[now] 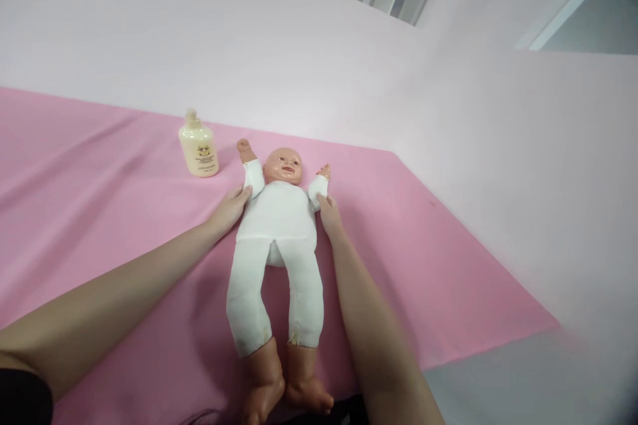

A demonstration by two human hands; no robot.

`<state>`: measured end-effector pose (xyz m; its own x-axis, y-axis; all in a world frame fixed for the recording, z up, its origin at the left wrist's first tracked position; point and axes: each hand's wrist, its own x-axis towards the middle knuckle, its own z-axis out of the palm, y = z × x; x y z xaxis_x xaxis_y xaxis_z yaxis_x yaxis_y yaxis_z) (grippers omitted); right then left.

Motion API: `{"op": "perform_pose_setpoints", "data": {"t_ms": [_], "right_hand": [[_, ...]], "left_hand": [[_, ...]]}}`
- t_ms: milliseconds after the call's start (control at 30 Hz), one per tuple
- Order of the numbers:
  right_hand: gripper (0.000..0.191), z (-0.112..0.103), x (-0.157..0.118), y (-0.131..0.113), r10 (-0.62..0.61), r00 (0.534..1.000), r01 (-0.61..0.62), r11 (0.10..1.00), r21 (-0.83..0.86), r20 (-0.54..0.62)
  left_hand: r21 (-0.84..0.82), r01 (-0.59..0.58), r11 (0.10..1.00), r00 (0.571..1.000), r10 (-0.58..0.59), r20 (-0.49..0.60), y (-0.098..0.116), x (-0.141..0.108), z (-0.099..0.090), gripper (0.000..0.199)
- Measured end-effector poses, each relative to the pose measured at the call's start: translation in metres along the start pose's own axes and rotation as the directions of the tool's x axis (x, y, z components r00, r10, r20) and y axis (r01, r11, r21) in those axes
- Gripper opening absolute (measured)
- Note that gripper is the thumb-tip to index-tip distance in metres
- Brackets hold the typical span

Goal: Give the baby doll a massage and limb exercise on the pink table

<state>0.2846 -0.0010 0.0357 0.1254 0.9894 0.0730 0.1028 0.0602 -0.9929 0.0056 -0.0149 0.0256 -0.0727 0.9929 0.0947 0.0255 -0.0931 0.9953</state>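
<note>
A baby doll (279, 216) with a white cloth body lies on its back on a pink sheet (399, 239), its head away from me and its feet near me. Both of its arms are raised beside the head. My left hand (233, 207) is closed on the doll's upper arm on the left side of the view. On the other side, my right hand (328, 211) grips the other arm near the elbow, with the thumb on the white cloth.
A cream-coloured pump bottle (199, 148) with a label stands on the sheet at the back left. Behind the sheet rises a white wall (299, 53) with a window at the top. A grey floor shows at the lower right.
</note>
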Motion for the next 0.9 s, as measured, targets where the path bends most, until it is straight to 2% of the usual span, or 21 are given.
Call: {"op": "perform_pose_setpoints", "data": {"t_ms": [200,400,533,633,700,833,900], "right_hand": [[0.031,-0.004,-0.002,0.003,0.004,0.999,-0.007,0.998,-0.061,-0.046],[0.031,-0.005,-0.003,0.005,-0.009,1.000,0.007,0.995,-0.105,-0.021],[0.025,-0.006,-0.002,0.005,-0.016,1.000,0.015,0.997,-0.072,-0.006],[0.019,-0.006,-0.002,0.003,-0.025,1.000,0.025,0.999,-0.045,0.005],[0.020,-0.004,-0.002,0.002,-0.035,0.999,0.035,0.999,-0.028,0.017],[0.031,0.000,-0.002,0.000,-0.052,0.996,0.051,0.999,0.019,0.068],[0.023,0.002,-0.001,-0.001,-0.057,0.995,0.055,0.998,0.030,0.083]], "left_hand": [[0.008,-0.010,1.000,1.000,0.010,0.018,-0.006,0.002,-0.002,0.066],[0.027,-0.027,0.999,1.000,0.027,0.006,-0.001,-0.002,-0.001,0.068],[0.024,-0.024,0.999,1.000,0.023,0.010,0.002,-0.002,0.001,0.064],[0.022,-0.066,0.998,0.998,0.065,0.019,0.004,-0.003,0.003,0.059],[-0.003,-0.084,0.996,0.996,0.084,0.027,0.007,-0.005,0.004,0.058],[-0.056,-0.043,0.998,0.999,0.044,0.028,0.013,-0.011,0.004,0.051],[-0.078,-0.040,0.996,0.999,0.042,0.024,0.015,-0.012,0.003,0.054]]}}
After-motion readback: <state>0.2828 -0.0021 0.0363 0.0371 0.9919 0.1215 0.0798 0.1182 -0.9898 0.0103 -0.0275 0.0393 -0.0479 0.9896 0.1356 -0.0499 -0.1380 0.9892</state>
